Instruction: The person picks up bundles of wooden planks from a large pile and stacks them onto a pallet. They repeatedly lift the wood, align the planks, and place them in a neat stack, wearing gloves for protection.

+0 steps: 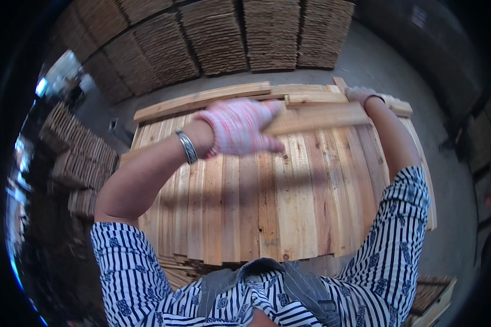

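Note:
My left hand, in a white and red knitted glove, is above the middle of a layer of wooden boards. Its thumb and fingers are spread on either side of the near end of a loose wooden board, which is blurred by motion. Farther off at the right, my right hand, in a pale glove, is closed over wood at the far edge of the layer. A short board end sticks out beyond its fingers. The right fingertips are partly hidden.
Loose boards lie crosswise along the layer's far edge, among them a long one at the left. Tall stacks of boards stand behind, across a strip of grey floor. Lower stacks are at the left.

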### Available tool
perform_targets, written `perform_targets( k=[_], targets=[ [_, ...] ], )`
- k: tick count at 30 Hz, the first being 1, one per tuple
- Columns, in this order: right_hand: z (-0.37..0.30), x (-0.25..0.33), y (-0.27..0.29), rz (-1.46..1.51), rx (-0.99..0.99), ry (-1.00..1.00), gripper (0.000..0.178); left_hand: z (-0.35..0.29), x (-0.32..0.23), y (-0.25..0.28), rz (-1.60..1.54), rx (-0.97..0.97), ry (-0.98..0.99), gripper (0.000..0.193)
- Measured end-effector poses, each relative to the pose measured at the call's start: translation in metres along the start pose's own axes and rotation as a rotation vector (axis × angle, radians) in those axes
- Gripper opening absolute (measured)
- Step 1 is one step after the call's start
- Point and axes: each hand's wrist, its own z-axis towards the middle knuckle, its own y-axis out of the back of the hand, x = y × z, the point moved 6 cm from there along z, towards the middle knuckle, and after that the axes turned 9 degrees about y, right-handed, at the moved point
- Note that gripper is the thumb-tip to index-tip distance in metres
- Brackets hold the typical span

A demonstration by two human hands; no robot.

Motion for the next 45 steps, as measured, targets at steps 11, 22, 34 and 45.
perform_targets(
  k=[11,22,34,45],
  targets=[
    [-0.002,0.029,0.005,-0.174,0.013,0.058,0.056,0.056,0.158,-0.008,0.246,-0.442,0.227,0.047],
    [-0.007,0.040,0.009,-0.190,0.098,0.006,0.066,0.138,0.245,-0.042,-0.010,0.153,0.382,0.054],
    [-0.004,0.037,0.008,-0.198,0.100,-0.016,0.069,0.100,0.218,-0.017,0.201,-0.304,0.434,0.067],
    [0.003,0.039,0.006,-0.175,0.090,0.040,0.067,0.107,0.239,-0.053,0.114,-0.136,0.320,0.066]
  ],
)
